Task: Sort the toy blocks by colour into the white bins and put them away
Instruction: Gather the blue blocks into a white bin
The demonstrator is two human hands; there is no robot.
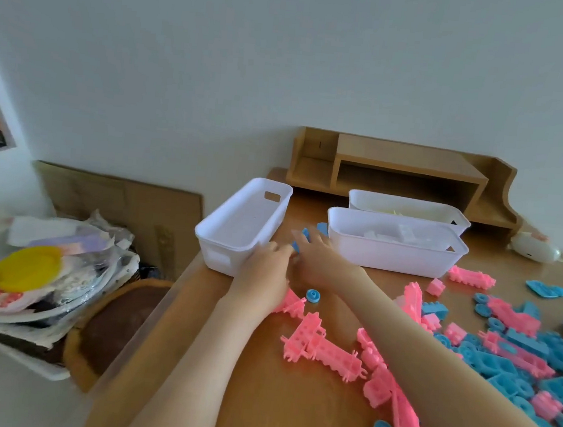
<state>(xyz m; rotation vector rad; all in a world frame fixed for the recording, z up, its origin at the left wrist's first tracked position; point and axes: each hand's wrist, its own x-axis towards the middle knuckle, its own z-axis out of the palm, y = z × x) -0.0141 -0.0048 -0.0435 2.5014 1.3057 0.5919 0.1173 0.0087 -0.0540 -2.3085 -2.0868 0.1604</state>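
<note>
Blue pieces [305,238] are gathered by the left hand [270,264] and right hand [317,256], grip unclear, beside the empty bin [236,240]. Most pink and blue blocks [514,356] remain unsorted on the table [289,403].

Pink [323,350], blue blocks [513,366] scattered on desk; white bins [236,240] upright.

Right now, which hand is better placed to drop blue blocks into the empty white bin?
Probably the right hand: it lies on the blue blocks beside the empty white bin. The left hand rests against that bin's near corner.
</note>
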